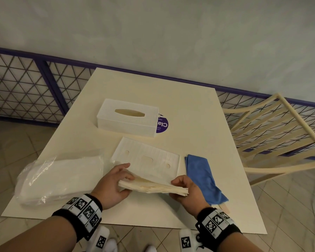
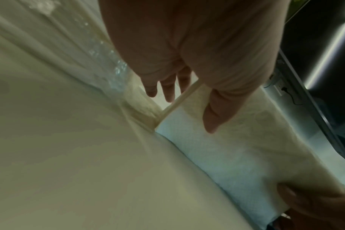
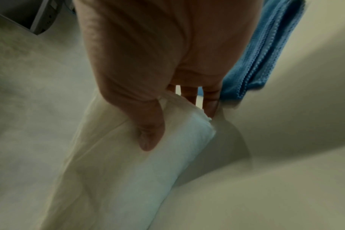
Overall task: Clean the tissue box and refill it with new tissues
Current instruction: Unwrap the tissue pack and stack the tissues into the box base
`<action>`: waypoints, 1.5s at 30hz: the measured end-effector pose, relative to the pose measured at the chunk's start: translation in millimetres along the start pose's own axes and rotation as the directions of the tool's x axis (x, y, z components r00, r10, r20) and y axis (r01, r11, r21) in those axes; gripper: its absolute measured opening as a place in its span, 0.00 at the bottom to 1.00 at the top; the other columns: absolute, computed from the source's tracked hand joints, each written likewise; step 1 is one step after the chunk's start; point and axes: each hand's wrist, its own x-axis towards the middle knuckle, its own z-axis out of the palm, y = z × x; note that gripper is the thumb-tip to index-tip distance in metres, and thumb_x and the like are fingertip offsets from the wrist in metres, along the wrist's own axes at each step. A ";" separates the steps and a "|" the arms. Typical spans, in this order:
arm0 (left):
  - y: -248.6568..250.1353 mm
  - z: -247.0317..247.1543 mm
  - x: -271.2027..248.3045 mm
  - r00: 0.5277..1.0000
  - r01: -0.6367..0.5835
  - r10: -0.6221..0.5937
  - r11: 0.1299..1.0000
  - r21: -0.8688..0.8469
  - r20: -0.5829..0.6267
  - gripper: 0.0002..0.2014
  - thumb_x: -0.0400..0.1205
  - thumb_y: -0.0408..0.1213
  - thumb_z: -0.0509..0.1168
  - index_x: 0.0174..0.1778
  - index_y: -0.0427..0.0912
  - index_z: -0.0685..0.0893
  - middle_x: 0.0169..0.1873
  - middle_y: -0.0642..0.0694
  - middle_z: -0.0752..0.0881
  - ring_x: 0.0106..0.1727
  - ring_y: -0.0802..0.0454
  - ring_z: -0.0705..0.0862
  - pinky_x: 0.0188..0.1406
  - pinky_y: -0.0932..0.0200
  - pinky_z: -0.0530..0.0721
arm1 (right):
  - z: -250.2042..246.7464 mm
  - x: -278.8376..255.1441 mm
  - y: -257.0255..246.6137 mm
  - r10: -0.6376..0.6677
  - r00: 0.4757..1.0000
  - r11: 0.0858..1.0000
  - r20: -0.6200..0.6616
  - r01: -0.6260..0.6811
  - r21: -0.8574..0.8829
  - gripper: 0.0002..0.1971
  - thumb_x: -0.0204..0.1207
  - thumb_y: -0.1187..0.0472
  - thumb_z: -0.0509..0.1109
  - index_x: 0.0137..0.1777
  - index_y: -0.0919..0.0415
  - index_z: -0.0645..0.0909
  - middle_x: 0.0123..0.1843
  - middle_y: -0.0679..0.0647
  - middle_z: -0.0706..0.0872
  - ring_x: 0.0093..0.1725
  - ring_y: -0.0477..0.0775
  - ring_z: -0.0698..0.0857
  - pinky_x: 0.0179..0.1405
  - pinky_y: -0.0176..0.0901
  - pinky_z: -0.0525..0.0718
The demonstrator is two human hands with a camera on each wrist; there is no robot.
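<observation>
Left hand: the left hand (image 1: 111,184) gripped the left end of the tissue stack (image 1: 151,186), low centre of the head view; thumb (image 2: 217,112) lay on top of the stack, fingers (image 2: 167,88) reached past its far edge.
Right hand: the right hand (image 1: 186,190) gripped the stack's right end, thumb (image 3: 148,133) pressed on top, fingers (image 3: 209,99) curled under the edge.
Tissue stack: held between both hands, low over the table (image 1: 198,110), just below the base panel; the right end looked frayed.
Box: white tissue box (image 1: 128,118) stood above centre of the frame, oval slot up, apart from both hands.
Base panel: flat white base (image 1: 149,159) with three holes lay centre frame, between box and hands.
Tissue pack: pack (image 1: 62,177) in clear plastic lay at lower left, just beside the left hand.
Cloth: blue cloth (image 1: 202,177) lay right of the base, close to the right hand.
Sticker: purple round sticker (image 1: 162,125) partly hidden behind the box's right end.
Chair: cream slatted chair (image 1: 273,135) at the right edge.
</observation>
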 end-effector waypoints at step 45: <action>33.1 -25.3 82.2 0.985 0.030 -0.134 0.762 0.647 0.113 0.20 0.79 0.48 0.64 0.68 0.57 0.75 0.68 0.54 0.72 0.67 0.50 0.73 0.67 0.50 0.67 | 19.5 61.5 -48.1 0.053 0.982 0.880 -0.179 -0.131 -0.456 0.30 0.71 0.49 0.72 0.73 0.51 0.70 0.67 0.52 0.73 0.68 0.55 0.74 0.68 0.48 0.76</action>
